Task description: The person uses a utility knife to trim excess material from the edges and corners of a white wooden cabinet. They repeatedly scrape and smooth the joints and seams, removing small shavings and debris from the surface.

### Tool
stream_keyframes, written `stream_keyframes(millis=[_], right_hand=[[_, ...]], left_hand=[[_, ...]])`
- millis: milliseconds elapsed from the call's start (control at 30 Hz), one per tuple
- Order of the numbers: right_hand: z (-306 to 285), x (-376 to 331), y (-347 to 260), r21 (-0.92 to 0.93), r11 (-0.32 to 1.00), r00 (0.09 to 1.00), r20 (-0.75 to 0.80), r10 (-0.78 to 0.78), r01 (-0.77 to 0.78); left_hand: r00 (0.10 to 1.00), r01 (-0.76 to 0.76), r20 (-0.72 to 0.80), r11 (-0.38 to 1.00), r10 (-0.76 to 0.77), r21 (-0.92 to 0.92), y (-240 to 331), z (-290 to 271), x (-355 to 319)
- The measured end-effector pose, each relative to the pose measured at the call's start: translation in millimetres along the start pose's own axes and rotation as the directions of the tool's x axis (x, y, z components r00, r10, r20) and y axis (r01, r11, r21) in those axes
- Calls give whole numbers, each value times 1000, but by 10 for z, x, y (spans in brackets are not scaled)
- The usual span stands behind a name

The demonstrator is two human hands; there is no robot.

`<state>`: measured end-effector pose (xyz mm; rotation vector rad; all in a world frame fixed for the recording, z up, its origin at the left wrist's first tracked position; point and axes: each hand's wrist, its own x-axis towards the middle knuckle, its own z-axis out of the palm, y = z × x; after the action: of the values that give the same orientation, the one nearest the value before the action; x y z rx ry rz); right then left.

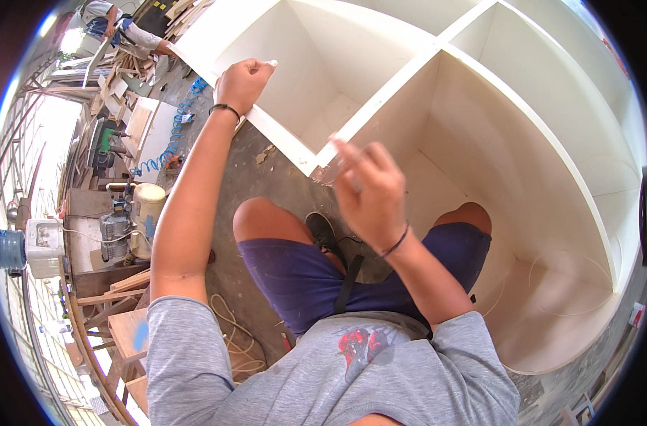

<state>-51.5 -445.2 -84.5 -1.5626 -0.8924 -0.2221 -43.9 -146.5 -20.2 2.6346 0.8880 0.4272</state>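
Grey shirt cloth (288, 369) filled the foreground, above dark blue shorts (288, 277). Ahead and to the right, a white cabinet (497, 135) with open compartments rested on the floor (266, 181). The left hand (242, 85) was at the cabinet's left near edge, its fingers closed together on a small white bit (272, 63). The right hand (373, 188), blurred, was near the corner where a divider (387, 94) met that edge, forefinger stretched out, others curled; whether it gripped anything could not be told. Leftward, a cream tank (149, 211) stood near a coiled blue hose (198, 85).
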Motion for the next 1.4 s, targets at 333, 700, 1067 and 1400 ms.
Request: stream_keyframes(millis=[333,700,1067,1400], right_hand=[[32,-68,-149,277,932,972,88,218,-234],[209,-270,-61,130,991,995,-88,51,-39],[253,-217,-34,134,991,984,-176,0,24],[272,-323,37,93,994,990,-137,-40,53]], left_hand=[[999,-2,-40,1000,0,-28,-17,75,9],[999,14,-32,1000,-15,-20,30,59,13],[999,32,-8,999,-32,12,-58,38,36],[1000,3,-14,1000,-3,-25,-136,84,83]])
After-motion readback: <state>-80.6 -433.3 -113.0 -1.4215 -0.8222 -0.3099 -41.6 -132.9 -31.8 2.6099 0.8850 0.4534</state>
